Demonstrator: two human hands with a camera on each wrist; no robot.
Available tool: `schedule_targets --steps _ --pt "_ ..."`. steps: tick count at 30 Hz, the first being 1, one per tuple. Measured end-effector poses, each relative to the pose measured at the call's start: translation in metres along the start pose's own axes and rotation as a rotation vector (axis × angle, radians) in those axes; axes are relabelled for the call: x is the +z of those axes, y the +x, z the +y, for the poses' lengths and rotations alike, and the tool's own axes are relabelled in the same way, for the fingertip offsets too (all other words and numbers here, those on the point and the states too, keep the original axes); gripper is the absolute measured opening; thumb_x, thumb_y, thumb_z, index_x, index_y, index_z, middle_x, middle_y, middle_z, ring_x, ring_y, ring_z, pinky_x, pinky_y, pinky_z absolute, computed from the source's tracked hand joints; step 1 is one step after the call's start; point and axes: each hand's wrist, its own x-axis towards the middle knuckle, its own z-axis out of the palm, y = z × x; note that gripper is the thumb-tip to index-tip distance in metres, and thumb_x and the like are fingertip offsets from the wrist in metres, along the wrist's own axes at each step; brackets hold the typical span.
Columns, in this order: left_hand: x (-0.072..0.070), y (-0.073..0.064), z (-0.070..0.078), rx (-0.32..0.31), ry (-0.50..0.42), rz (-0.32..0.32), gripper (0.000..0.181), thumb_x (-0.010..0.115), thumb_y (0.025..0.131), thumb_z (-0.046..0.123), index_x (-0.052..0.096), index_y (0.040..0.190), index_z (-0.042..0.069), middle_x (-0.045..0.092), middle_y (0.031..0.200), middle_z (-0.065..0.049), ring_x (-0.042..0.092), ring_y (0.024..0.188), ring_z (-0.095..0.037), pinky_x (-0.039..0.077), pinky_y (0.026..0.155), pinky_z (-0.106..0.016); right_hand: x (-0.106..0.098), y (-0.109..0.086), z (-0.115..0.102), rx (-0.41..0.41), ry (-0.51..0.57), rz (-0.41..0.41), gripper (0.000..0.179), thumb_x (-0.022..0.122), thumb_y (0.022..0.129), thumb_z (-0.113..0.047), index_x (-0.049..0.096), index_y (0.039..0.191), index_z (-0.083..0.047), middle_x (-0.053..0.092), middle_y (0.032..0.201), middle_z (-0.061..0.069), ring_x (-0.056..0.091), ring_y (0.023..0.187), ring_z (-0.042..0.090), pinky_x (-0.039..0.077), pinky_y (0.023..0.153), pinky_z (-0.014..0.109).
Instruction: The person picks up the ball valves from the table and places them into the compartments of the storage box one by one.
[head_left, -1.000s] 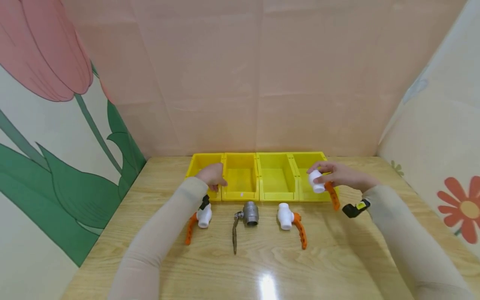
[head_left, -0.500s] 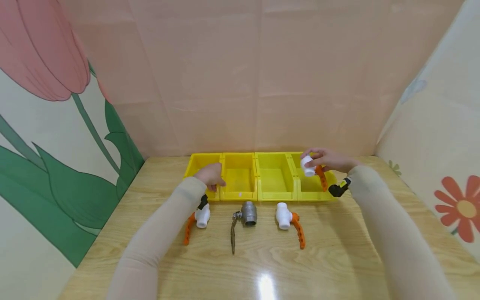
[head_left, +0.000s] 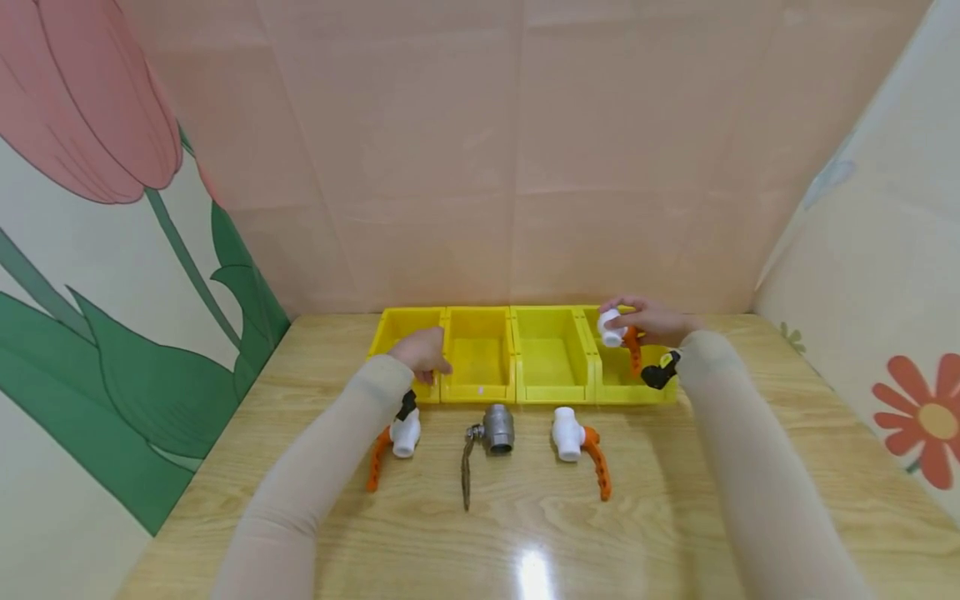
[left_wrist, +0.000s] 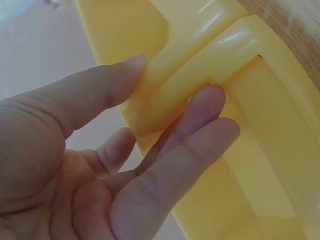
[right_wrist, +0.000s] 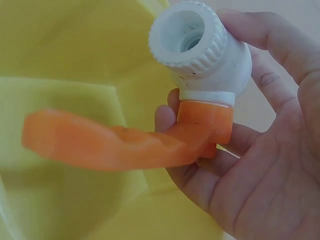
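My right hand [head_left: 651,321] grips a white plastic ball valve [right_wrist: 212,65] by its body, over the rightmost yellow bin [head_left: 637,392]. The valve's orange lever handle [right_wrist: 115,145] points away from the palm, and its ribbed open end shows in the right wrist view. At the row's left end, my left hand [head_left: 422,352] holds the paired rims [left_wrist: 200,65] of two bins, thumb on one side and fingers on the other. Nearest below that wrist lies another white ball valve [head_left: 406,433] with an orange handle, partly covered by the wrist camera.
On the wooden table [head_left: 525,525], a metal ball valve [head_left: 498,428] with a long lever and another white ball valve [head_left: 567,435] with an orange handle lie before the bins. Two middle bins, one being the yellow bin [head_left: 551,392], stand joined between my hands.
My right hand has carried the white ball valve back and left, from the front of the rightmost bin to above its inside. My left hand has stayed at the bin rims.
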Motion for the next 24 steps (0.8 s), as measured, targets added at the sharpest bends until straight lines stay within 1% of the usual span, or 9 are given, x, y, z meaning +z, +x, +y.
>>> schedule_targets --steps 3,6,8,10,13,15,20,24 --pt "0.0 0.0 0.0 0.0 0.0 0.003 0.059 0.069 0.091 0.017 0.039 0.139 0.0 0.063 0.091 -0.012 0.07 0.078 -0.031 0.058 0.074 -0.041 0.002 0.002 0.0 0.004 0.02 0.014 0.034 0.058 0.098 -0.022 0.047 0.129 -0.012 0.054 0.111 0.01 0.061 0.084 0.018 0.056 0.078 0.037" --pt "0.0 0.0 0.001 -0.006 -0.005 0.003 0.058 0.069 0.091 0.017 0.039 0.138 0.0 0.063 0.09 -0.013 0.07 0.078 -0.032 0.058 0.075 -0.041 0.004 0.002 -0.001 0.012 0.018 0.027 0.047 0.057 0.098 -0.022 0.038 0.137 -0.004 0.05 0.116 0.01 0.06 0.088 0.018 0.055 0.083 0.039" --pt "0.0 0.0 0.001 -0.006 -0.004 0.004 0.057 0.069 0.091 0.017 0.04 0.137 0.0 0.063 0.09 -0.013 0.07 0.078 -0.032 0.058 0.074 -0.041 0.004 0.003 -0.001 0.017 0.017 0.034 0.052 0.057 0.098 -0.021 0.034 0.14 -0.002 0.048 0.117 0.01 0.058 0.089 0.018 0.054 0.085 0.041" --pt "0.0 0.0 0.001 -0.003 -0.002 0.006 0.055 0.069 0.091 0.017 0.041 0.135 0.0 0.063 0.089 -0.013 0.07 0.078 -0.031 0.059 0.073 -0.04 0.003 0.005 -0.001 0.014 0.017 0.031 0.053 0.055 0.099 -0.021 0.031 0.141 -0.001 0.048 0.117 0.01 0.058 0.09 0.018 0.053 0.087 0.043" --pt "0.0 0.0 0.001 0.003 0.003 0.009 0.053 0.069 0.091 0.017 0.042 0.134 0.0 0.063 0.089 -0.012 0.07 0.077 -0.031 0.059 0.072 -0.039 0.004 0.008 0.0 0.019 0.021 0.034 0.053 0.055 0.099 -0.022 0.032 0.141 -0.001 0.049 0.115 0.008 0.059 0.089 0.018 0.053 0.087 0.043" --pt "0.0 0.0 0.0 0.003 0.0 0.007 0.054 0.069 0.091 0.017 0.041 0.135 0.0 0.063 0.09 -0.012 0.07 0.076 -0.031 0.059 0.072 -0.039 0.005 0.01 0.0 0.019 0.017 0.03 0.053 0.055 0.099 -0.022 0.031 0.141 -0.001 0.05 0.115 0.009 0.059 0.09 0.018 0.053 0.087 0.043" --pt "-0.001 0.001 0.0 -0.002 -0.004 -0.003 0.053 0.069 0.091 0.016 0.042 0.134 0.0 0.063 0.091 -0.012 0.07 0.074 -0.029 0.059 0.069 -0.037 0.01 0.014 0.004 0.045 -0.009 0.036 0.051 0.058 0.098 -0.024 0.036 0.139 -0.002 0.046 0.119 0.009 0.055 0.089 0.018 0.052 0.079 0.036" --pt "-0.002 0.001 0.001 -0.008 -0.001 -0.01 0.054 0.069 0.091 0.016 0.042 0.135 0.0 0.063 0.091 -0.012 0.07 0.073 -0.028 0.059 0.067 -0.036 0.013 0.016 0.007 0.057 -0.014 0.037 0.048 0.057 0.098 -0.023 0.038 0.137 -0.003 0.048 0.115 0.008 0.054 0.084 0.017 0.051 0.071 0.03"
